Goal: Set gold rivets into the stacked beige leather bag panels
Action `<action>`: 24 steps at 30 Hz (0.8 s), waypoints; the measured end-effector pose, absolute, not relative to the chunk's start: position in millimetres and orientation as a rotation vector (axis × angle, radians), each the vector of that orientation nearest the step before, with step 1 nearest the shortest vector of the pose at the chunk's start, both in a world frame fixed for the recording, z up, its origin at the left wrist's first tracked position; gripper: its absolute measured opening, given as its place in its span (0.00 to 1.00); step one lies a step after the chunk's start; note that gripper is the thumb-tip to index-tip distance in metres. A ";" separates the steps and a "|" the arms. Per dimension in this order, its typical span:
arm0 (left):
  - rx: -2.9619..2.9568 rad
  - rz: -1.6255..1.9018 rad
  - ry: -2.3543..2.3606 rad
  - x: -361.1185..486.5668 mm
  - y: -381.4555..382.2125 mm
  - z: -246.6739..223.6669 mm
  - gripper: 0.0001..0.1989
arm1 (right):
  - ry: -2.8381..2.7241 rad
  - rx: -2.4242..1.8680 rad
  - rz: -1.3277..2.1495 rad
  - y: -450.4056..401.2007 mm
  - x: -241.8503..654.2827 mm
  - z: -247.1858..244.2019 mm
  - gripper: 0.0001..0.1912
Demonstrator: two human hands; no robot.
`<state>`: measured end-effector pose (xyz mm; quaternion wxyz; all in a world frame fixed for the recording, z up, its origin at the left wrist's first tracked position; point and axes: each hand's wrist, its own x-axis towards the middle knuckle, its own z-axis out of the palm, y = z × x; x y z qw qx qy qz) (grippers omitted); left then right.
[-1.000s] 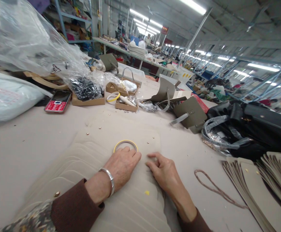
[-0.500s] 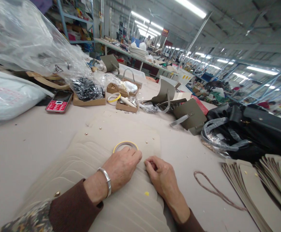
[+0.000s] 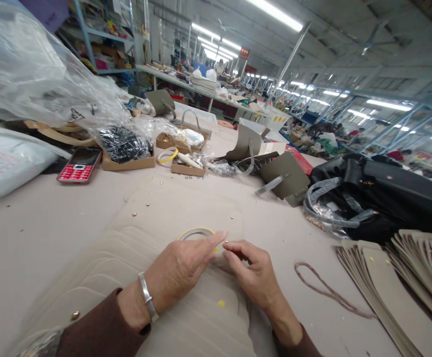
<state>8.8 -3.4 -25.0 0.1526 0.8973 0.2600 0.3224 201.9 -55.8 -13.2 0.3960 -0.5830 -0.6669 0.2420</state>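
Observation:
A roll of tape point(image 3: 197, 231) with a yellow rim shows just behind my left hand point(image 3: 182, 265), which is closed on it; the fingers stretch toward the right and their undersides are hidden. My right hand point(image 3: 255, 270) is closed, thumb and forefinger together near the edge of the top panel; what lies between them is too small to make out. Both hands are over a fanned stack of beige panels point(image 3: 126, 267) with small gold-coloured studs. A bit of yellow point(image 3: 215, 250) shows between the hands, and a yellow patch point(image 3: 221, 303) lies on a panel nearer me.
A brown cord loop point(image 3: 323, 287) and fanned beige strips point(image 3: 383, 277) lie to the right, below black bags point(image 3: 394, 193). Farther back are olive pieces point(image 3: 284, 176) and small cardboard boxes point(image 3: 188, 168). A red phone point(image 3: 80, 166) and plastic bags point(image 3: 11, 158) are at left.
My left hand has straightened its fingers toward my right hand, and the tape roll has shifted slightly right with it. The yellow bit between the hands has come into sight. The view has turned slightly.

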 end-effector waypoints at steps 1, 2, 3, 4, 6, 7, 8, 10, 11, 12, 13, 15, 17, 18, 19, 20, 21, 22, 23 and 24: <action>2.594 0.924 0.753 9.3 -3.5 -26.9 0.19 | -1.713 -1.407 0.574 -55.9 199.1 -13.6 0.08; 2.611 0.926 0.759 9.8 -3.8 -28.5 0.20 | -1.750 -1.341 0.530 -55.8 196.4 -13.7 0.08; 2.623 0.930 0.761 10.4 -4.2 -29.8 0.20 | -1.786 -1.285 0.485 -55.7 194.0 -13.6 0.08; 2.629 0.927 0.763 10.9 -4.8 -30.5 0.19 | -1.820 -1.242 0.443 -55.5 191.8 -13.5 0.08; 2.627 0.905 0.766 12.1 -6.5 -29.8 0.17 | -1.868 -1.209 0.367 -54.8 188.4 -13.9 0.08; 2.617 0.879 0.771 12.6 -7.5 -28.4 0.16 | -1.879 -1.215 0.329 -54.4 187.3 -14.6 0.08; 2.601 0.846 0.780 13.1 -8.4 -26.6 0.15 | -1.886 -1.223 0.286 -54.0 186.5 -15.5 0.08; 2.564 0.771 0.806 14.2 -10.0 -22.7 0.11 | -1.894 -1.238 0.185 -53.3 185.8 -17.9 0.08; 2.550 0.741 0.821 14.7 -10.4 -21.2 0.08 | -1.894 -1.243 0.134 -53.2 185.7 -19.1 0.08; 2.541 0.714 0.838 15.3 -10.5 -20.1 0.05 | -1.893 -1.248 0.091 -53.3 185.6 -20.1 0.09; 2.538 0.698 0.857 15.9 -10.4 -19.5 0.04 | -1.892 -1.255 0.062 -53.8 185.4 -20.8 0.09; 2.543 0.695 0.896 17.2 -9.6 -19.8 0.06 | -1.870 -1.284 0.049 -55.5 183.9 -21.2 0.08; 2.562 0.705 0.919 18.6 -9.0 -21.0 0.08 | -1.806 -1.343 0.126 -57.5 180.9 -20.3 0.08; 2.575 0.720 0.922 19.2 -9.2 -21.5 0.08 | -1.742 -1.388 0.215 -58.1 179.3 -19.7 0.07; 2.588 0.744 0.919 19.7 -9.8 -21.9 0.09 | -1.652 -1.440 0.339 -58.2 177.9 -19.3 0.07; 2.601 0.777 0.907 20.2 -10.8 -22.1 0.09 | -1.538 -1.491 0.487 -57.5 177.3 -19.2 0.06; 2.611 0.821 0.892 20.6 -12.1 -22.1 0.09 | -1.407 -1.534 0.639 -56.0 177.9 -19.6 0.07; 2.619 0.864 0.879 20.9 -13.6 -22.0 0.09 | -1.271 -1.565 0.777 -53.8 179.8 -20.5 0.08; 2.627 0.896 0.874 21.1 -14.9 -21.8 0.09 | -1.149 -1.586 0.889 -50.9 183.1 -21.9 0.09; 2.641 0.907 0.877 21.1 -15.8 -21.6 0.09 | -1.057 -1.599 0.969 -47.7 187.6 -23.7 0.11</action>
